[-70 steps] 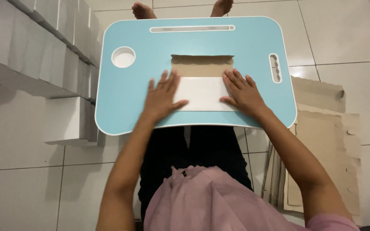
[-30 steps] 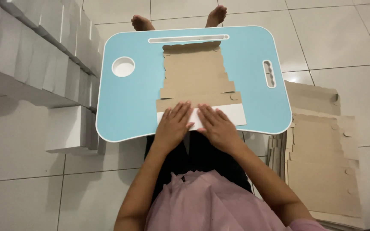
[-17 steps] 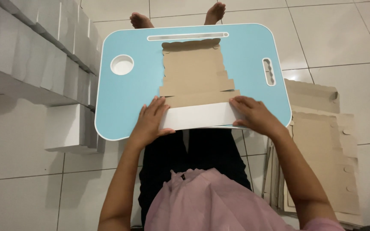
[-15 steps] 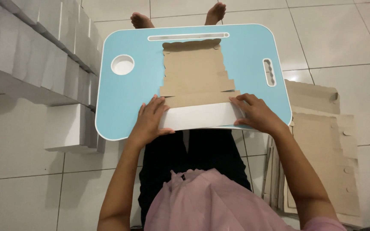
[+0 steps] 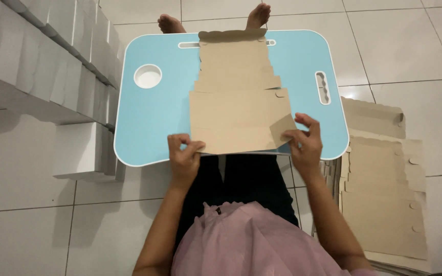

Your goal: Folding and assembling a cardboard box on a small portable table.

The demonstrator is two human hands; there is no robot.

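Pinching the flat cardboard blank (image 5: 237,102) on the table (image 5: 149,122), my left hand (image 5: 184,155) grips its near edge, my right hand (image 5: 303,144) lifts a corner flap; I judge folding barely begun.

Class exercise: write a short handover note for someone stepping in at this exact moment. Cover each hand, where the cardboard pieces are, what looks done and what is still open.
Left hand: pinching the near left corner of the flat cardboard blank.
Right hand: pinching the near right corner, where a small flap is folded up.
The blank lies unfolded, brown side up, along the middle of the blue lap table.
A stack of flat blanks lies on the floor to the right; white folded boxes are stacked to the left.
Done: blank laid out, one corner flap lifted. Left: the other folds; the panels are still flat.
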